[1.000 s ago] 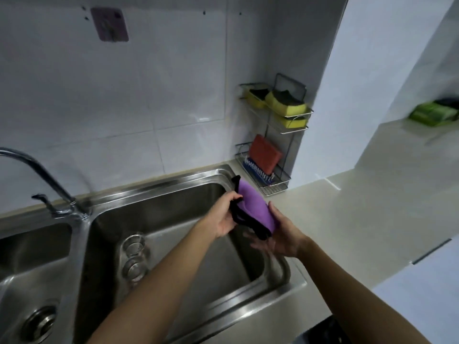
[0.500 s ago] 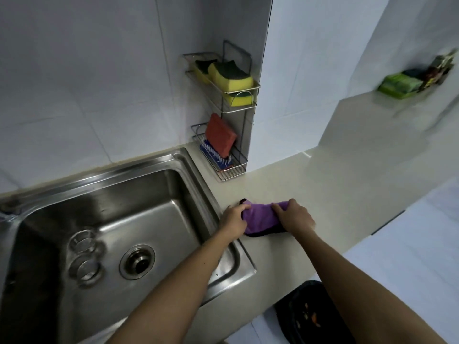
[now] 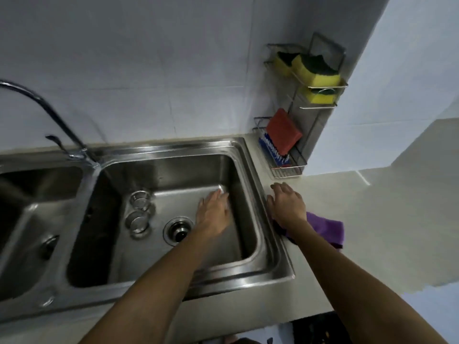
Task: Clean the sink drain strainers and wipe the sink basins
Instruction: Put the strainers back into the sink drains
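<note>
A steel double sink fills the left of the view. In the right basin, two upturned strainer cups sit beside the open drain. My left hand hovers flat and empty inside this basin, fingers apart, right of the drain. My right hand is spread over the counter by the sink's right rim, empty. The folded purple cloth lies on the counter, partly under my right wrist. The left basin has a dark drain.
A curved tap rises behind the divider between the basins. A wire rack in the wall corner holds yellow sponges, a red pad and a blue brush. The beige counter runs right. A dark bin shows below its front edge.
Both hands have let go of the purple cloth, which now lies on the counter. My left hand has moved into the right basin. The view has swung back left over the sink.
</note>
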